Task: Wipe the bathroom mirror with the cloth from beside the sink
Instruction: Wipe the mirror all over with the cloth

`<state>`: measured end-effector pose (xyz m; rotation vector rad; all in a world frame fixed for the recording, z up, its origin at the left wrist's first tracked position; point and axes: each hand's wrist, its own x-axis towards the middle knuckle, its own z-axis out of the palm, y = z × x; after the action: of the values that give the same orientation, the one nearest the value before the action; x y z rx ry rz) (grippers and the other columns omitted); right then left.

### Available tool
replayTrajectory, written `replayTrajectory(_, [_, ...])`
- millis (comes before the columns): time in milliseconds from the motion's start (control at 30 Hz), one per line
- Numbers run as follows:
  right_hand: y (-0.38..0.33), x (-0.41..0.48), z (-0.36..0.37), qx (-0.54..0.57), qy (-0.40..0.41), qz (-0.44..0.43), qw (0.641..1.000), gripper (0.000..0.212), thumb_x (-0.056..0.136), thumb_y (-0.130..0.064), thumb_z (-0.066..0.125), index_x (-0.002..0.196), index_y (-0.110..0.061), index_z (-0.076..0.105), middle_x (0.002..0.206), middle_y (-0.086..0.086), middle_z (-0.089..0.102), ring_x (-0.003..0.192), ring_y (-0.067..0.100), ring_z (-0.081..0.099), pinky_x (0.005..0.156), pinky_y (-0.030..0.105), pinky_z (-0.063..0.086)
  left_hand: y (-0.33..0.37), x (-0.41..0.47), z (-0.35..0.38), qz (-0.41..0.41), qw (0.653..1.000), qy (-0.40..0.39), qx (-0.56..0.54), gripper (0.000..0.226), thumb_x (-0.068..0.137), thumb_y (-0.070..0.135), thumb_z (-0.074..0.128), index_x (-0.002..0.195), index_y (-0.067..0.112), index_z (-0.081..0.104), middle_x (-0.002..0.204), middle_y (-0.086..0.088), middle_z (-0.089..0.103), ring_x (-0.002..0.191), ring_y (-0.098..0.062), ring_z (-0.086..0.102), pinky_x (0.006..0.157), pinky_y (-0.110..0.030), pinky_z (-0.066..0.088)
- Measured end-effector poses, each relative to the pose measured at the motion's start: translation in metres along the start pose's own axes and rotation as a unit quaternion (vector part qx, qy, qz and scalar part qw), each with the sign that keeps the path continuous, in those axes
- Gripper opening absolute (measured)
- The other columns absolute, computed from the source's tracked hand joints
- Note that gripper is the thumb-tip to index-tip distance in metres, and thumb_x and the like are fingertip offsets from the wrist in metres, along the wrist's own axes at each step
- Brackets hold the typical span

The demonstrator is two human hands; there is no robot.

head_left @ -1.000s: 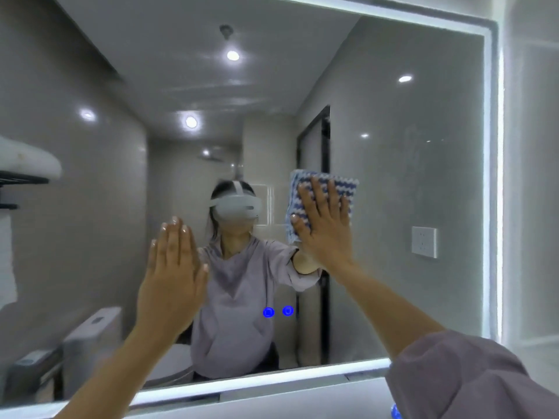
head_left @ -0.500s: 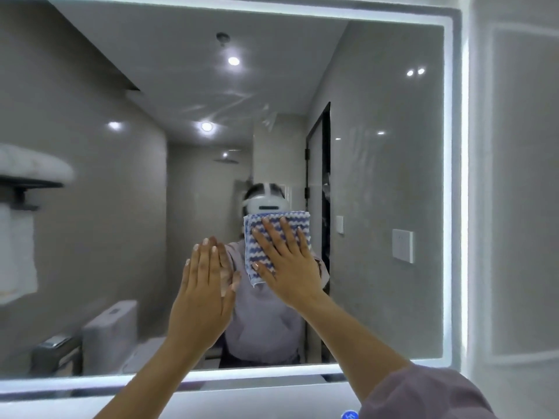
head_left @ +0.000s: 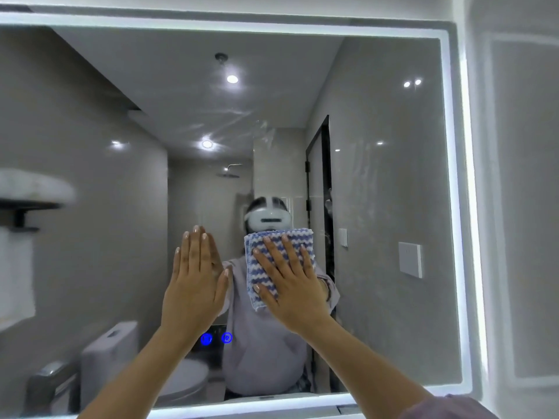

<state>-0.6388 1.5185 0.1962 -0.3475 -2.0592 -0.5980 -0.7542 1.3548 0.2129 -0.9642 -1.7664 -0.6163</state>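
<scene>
Cloth point(head_left: 253, 269) lay flat on the mirror point(head_left: 378, 207), toward 5 o'clock of its middle, pinned under my right hand point(head_left: 290, 285) with fingers straight and spread apart. My left hand point(head_left: 195, 279), at 9 o'clock of the cloth, had its fingers straight and together, seemingly braced on the glass. I judged that even palm pressure and overlapping strokes toward the streaks at 12 o'clock would serve best.

The person wears a mauve-grey sleeve point(head_left: 447, 408); fingers point(head_left: 196, 249) bear seemingly pale-polished nails point(head_left: 196, 228).
</scene>
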Motion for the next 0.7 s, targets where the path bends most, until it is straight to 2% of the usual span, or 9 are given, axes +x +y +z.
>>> replayTrajectory(167, [0.001, 0.0, 0.005, -0.004, 0.006, 0.001, 1.0, 0.061, 0.1, -0.053, 0.021, 0.154, -0.026, 0.01, 0.162, -0.002, 0.006, 0.149, 0.024, 0.002, 0.117, 0.047, 0.009, -0.013, 0.008, 0.026, -0.007, 1.0, 0.004, 0.016, 0.073, 0.095, 0.044, 0.019, 0.148, -0.004, 0.006, 0.158, -0.016, 0.0, 0.148, -0.029, 0.001, 0.12, -0.043, 0.009])
replayTrajectory(267, [0.001, 0.0, 0.009, -0.014, 0.012, 0.001, 1.0, 0.062, 0.1, -0.054, 0.021, 0.154, -0.026, 0.01, 0.162, -0.001, 0.007, 0.149, 0.025, 0.006, 0.115, 0.048, 0.012, -0.019, 0.008, 0.035, 0.001, 1.0, 0.014, 0.025, 0.072, 0.095, 0.044, 0.022, 0.149, -0.002, 0.006, 0.159, -0.015, -0.002, 0.148, -0.026, -0.001, 0.12, -0.037, -0.001])
replayTrajectory(500, [0.001, 0.01, 0.006, -0.027, 0.034, -0.01, 0.999, 0.063, 0.099, -0.056, 0.021, 0.154, -0.027, 0.011, 0.162, 0.0, 0.009, 0.148, 0.026, 0.008, 0.115, 0.049, 0.014, -0.02, 0.008, 0.043, 0.0, 0.999, 0.042, 0.005, 0.071, 0.096, 0.043, 0.02, 0.15, 0.0, 0.008, 0.16, -0.016, 0.005, 0.148, -0.027, 0.005, 0.12, -0.039, 0.003])
replayTrajectory(600, [0.006, 0.036, -0.009, -0.044, 0.033, -0.014, 0.998, 0.065, 0.098, -0.059, 0.017, 0.154, -0.027, 0.009, 0.162, 0.002, 0.009, 0.149, 0.027, 0.004, 0.116, 0.048, 0.008, -0.021, 0.008, 0.044, 0.004, 0.999, 0.046, -0.001, 0.069, 0.097, 0.044, 0.017, 0.149, -0.001, 0.012, 0.159, -0.016, 0.008, 0.148, -0.027, 0.008, 0.12, -0.04, 0.004])
replayTrajectory(700, [0.01, 0.07, -0.024, -0.049, 0.032, -0.013, 0.998, 0.067, 0.096, -0.061, 0.015, 0.152, -0.028, -0.003, 0.161, 0.001, -0.003, 0.148, 0.028, -0.003, 0.118, 0.047, -0.001, -0.021, 0.007, 0.044, 0.005, 0.999, 0.042, 0.002, 0.07, 0.098, 0.045, 0.014, 0.149, -0.002, 0.012, 0.159, -0.016, 0.006, 0.148, -0.027, 0.007, 0.12, -0.04, 0.005])
